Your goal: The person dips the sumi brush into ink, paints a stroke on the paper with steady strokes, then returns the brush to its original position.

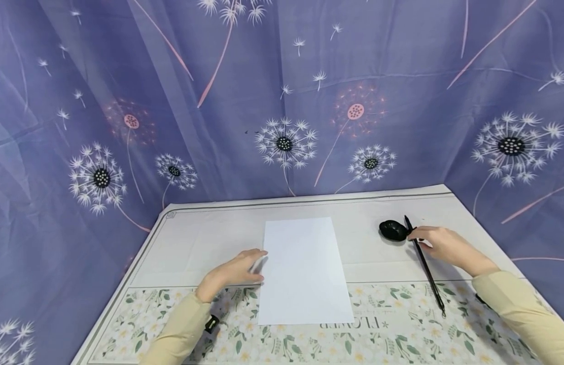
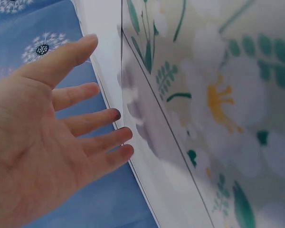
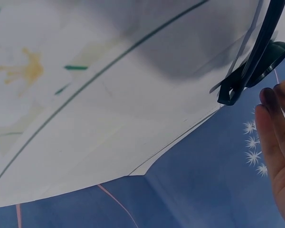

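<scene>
A white sheet of paper (image 1: 305, 268) lies on the table mat. My left hand (image 1: 234, 268) is at its left edge, thumb and fingers spread and nothing held; in the left wrist view the left hand (image 2: 57, 123) shows its open palm. Over on the right, a long black brush (image 1: 429, 274) lies slantwise beside a small black dish (image 1: 393, 230). My right hand (image 1: 444, 247) reaches over the brush's upper part, index finger across it and near the dish. In the right wrist view, the right hand's straight fingers (image 3: 275, 128) are beside the dish (image 3: 270, 64), partly cut off by the frame.
The mat (image 1: 209, 228) is white at the back, with a floral band (image 1: 282, 344) in front. A purple dandelion curtain (image 1: 245, 167) hangs behind and at both sides. Dark pieces of the wrist gear (image 1: 211, 323) show at the sleeves.
</scene>
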`<state>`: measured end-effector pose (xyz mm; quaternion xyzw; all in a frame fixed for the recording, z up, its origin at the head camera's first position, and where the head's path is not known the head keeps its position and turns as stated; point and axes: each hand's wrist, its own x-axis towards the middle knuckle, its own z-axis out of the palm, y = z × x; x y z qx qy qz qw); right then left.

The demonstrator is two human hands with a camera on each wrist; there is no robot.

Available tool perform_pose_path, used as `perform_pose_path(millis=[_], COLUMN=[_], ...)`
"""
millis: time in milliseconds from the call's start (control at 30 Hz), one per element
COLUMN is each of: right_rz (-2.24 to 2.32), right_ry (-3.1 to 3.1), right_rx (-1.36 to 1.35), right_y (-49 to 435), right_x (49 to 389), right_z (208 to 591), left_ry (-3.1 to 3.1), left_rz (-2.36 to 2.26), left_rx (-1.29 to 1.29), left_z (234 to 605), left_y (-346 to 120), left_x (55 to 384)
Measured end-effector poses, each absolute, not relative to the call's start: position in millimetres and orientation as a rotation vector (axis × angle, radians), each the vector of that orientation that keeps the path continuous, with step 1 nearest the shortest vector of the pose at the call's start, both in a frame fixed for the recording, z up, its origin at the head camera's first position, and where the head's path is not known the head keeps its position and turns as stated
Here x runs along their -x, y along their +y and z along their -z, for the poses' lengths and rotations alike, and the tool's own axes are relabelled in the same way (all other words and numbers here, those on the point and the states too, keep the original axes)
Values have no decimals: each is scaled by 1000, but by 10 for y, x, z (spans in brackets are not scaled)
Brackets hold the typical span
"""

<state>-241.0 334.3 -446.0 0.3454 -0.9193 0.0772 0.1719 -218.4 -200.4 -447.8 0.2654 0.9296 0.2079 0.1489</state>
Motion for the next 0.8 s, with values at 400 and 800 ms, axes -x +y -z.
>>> perform_pose_path(millis=[400,800], right_rz=[-189,-135], right_ry=[-2654,-2759], right_rx=[-972,-921], right_y=[3312,3293], right_x=[2365,2323], right_z=[4447,4436], left_ry=[2662,2658], left_rz=[-577,-509], left_rx=[-666,-664], left_z=[4536,4522], left_y=[-1980,-1940], left_x=[2132,2111])
